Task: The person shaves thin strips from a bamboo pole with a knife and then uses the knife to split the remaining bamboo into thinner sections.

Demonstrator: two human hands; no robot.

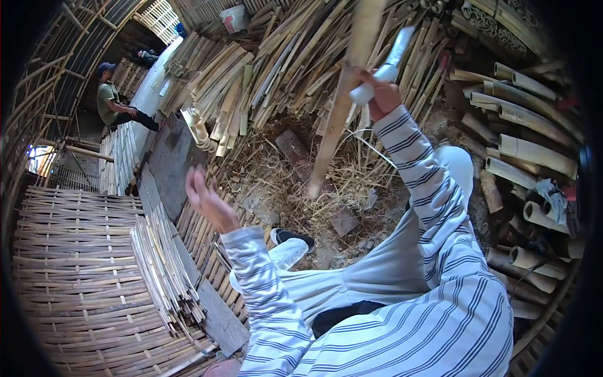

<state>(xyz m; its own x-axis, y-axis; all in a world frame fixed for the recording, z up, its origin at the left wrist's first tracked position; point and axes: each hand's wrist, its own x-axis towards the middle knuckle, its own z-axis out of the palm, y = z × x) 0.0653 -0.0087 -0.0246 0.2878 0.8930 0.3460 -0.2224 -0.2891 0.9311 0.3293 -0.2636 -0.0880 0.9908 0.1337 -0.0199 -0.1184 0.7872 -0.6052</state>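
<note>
My left hand (210, 201) is raised at left centre, palm turned inward, with its fingers apart and nothing in them. My right hand (382, 97) is closed, stretched forward at the upper middle. In it is a pale, curved, knife-like tool (396, 56), its narrow end pointing up. A long bamboo strip (339, 107), smeared by motion, slants past the same hand, whose fingers overlap it. The strip's top leaves the frame and its lower end hangs above a dark wooden block (290, 146) among shavings (270, 179).
Split bamboo (295, 56) is heaped ahead, and cut bamboo tubes (537, 154) are stacked at right. A woven bamboo panel (75, 270) with a bundle of thin strips (164, 267) lies at left. Another person (116, 103) sits at the far left. A white bucket (234, 19) stands behind.
</note>
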